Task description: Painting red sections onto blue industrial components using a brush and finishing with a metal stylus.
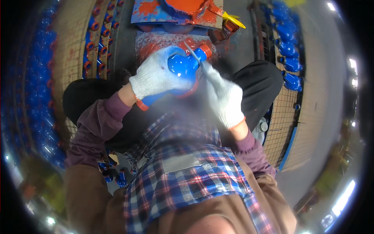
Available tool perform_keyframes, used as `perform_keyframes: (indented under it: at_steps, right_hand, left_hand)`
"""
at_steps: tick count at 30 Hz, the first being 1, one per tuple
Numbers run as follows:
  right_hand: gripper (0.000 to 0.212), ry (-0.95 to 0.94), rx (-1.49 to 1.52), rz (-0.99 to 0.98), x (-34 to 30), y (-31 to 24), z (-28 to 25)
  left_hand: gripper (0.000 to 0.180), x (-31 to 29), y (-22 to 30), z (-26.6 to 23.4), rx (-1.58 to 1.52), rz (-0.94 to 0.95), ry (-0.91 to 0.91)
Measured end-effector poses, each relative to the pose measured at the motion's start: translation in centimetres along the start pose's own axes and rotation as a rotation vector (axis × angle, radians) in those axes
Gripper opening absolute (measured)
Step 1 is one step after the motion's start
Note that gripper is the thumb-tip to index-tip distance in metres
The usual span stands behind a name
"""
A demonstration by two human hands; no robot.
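Note:
My left hand (156,74), in a white knit glove, is closed around a glossy blue-painted metal fitting (180,66) with red ends. The fitting is tilted over my lap, one red end up and to the right, another below my left wrist. My right hand (225,97), gloved too, grips a thin pointed blade (191,50). That blade crosses the fitting just beside its upper red end; whether it touches is unclear. The tool's handle is hidden in my right glove. A paint-smeared surface (142,43) lies just beyond my hands.
Ahead, a basin of red-orange paint (185,4) sits on a paint-spattered board (142,15). A yellow-handled tool (235,20) rests by a reddish container (221,36). Racks of blue fittings with red ends (103,48) stand left; more blue fittings (290,64) lie on mesh racks right.

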State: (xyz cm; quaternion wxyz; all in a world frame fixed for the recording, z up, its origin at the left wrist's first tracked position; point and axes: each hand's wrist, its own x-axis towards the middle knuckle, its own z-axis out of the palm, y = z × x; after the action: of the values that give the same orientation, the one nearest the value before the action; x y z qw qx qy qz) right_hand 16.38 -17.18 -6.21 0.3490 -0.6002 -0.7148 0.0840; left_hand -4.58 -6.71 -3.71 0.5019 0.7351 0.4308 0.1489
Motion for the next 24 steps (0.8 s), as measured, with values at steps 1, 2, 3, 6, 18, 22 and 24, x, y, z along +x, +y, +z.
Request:
perform_keyframes:
  at_steps: [1,2,3,6,18,22,24]
  right_hand:
    - [0.042,0.016,-0.008,-0.048,0.05,0.13,0.07]
    - [0.042,-0.049,-0.055,0.032,-0.10,0.08,0.08]
    - [0.042,-0.055,-0.055,0.051,-0.02,0.21,0.15]
    - [0.042,-0.070,-0.067,0.069,-0.08,0.29,0.23]
    - [0.044,-0.049,-0.076,-0.019,-0.16,0.66,-0.17]
    - [0.046,-0.057,-0.064,0.031,-0.17,0.82,-0.09]
    - [0.043,0.012,-0.046,-0.060,-0.20,0.91,-0.02]
  left_hand:
    - [0.066,0.04,-0.04,0.12,-0.022,0.004,0.010]
    - [0.066,0.03,-0.11,0.18,-0.035,0.004,0.008]
    - [0.067,0.06,-0.17,0.28,-0.021,-0.030,-0.007]
    - [0.066,0.23,-0.39,0.36,-0.059,-0.035,-0.021]
    - [0.068,0.28,-0.55,0.10,-0.087,-0.017,-0.010]
    - [0.068,0.30,-0.77,0.28,-0.069,-0.050,-0.019]
    - [0.065,0.32,-0.88,0.37,-0.056,-0.035,-0.006]
